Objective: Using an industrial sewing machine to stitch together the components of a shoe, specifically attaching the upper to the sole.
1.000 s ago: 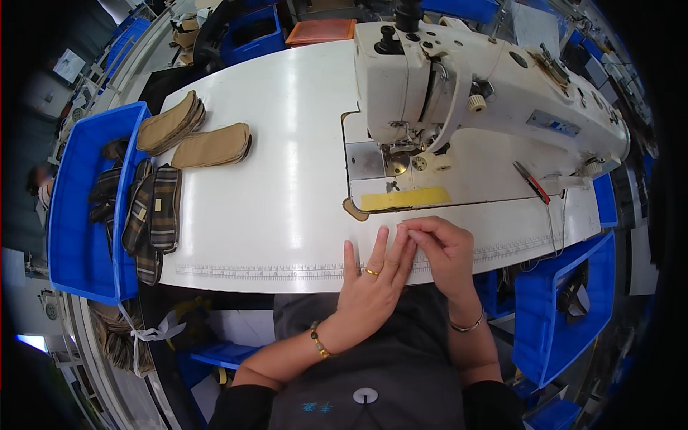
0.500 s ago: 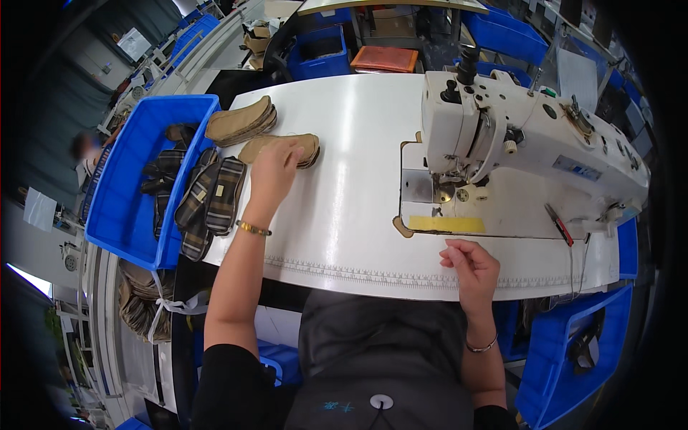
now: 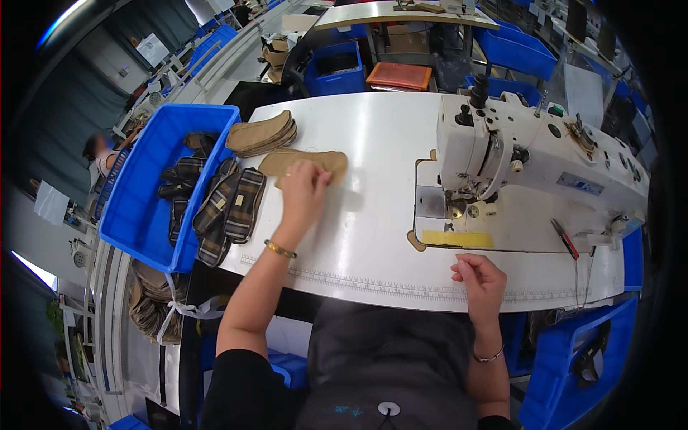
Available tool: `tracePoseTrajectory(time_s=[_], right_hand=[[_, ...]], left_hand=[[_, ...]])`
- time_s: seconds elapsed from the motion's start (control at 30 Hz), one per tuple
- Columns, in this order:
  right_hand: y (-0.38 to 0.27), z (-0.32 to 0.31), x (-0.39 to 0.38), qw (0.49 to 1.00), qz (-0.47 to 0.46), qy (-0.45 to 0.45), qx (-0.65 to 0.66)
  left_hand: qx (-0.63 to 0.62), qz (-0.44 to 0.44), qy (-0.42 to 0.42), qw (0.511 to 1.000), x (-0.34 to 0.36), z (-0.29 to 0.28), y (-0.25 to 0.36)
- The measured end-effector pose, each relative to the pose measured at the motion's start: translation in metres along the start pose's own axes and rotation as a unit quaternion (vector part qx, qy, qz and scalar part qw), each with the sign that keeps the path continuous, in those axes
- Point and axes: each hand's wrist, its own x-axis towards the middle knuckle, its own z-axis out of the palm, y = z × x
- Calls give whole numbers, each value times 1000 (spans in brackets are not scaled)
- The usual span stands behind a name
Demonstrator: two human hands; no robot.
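Note:
Bent over a tan sole-shaped fabric piece [image 3: 331,163], my left hand [image 3: 304,190] has its fingers closed on the piece's near edge. The piece lies on the white table, and what is under it is hidden by it and my hand. Just behind stands a neat stack of similar tan pieces [image 3: 261,135]. My right hand [image 3: 484,285] hovers at the table's front edge, thumb and fingers pinched together; anything between them is too small to make out. It is nearest to the yellow strip [image 3: 459,239] in front of the sewing machine [image 3: 545,158].
A blue bin [image 3: 136,208] with dark plaid pieces stands at the left; plaid fabric pieces [image 3: 244,206] lie against it. Red-handled snips [image 3: 565,240] rest by the machine. A printed ruler [image 3: 373,290] runs along the front edge. Another blue bin [image 3: 573,365] sits low at right.
The whole view has shifted slightly right and down. My left hand has closed on the tan piece and slid it a little to the right. My right hand stays pinched in about the same place.

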Motion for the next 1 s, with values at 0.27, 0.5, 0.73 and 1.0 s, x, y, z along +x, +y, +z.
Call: tracePoseTrajectory(time_s=[0.27, 0.5, 0.73, 1.0], right_hand=[[-15, 47, -7, 858, -326, -160, -362], [-4, 26, 2, 818, -280, -174, -471], [-14, 18, 6, 835, -274, -152, -453], [-17, 21, 10, 838, -290, -142, -440]], left_hand=[[-81, 137, -169, 973, -93, 7, 93], [137, 46, 26, 989, -46, -60, -2], [320, -212, -11, 923, -38, -116, -97], [-200, -232, 82, 948, -36, -127, -59]])
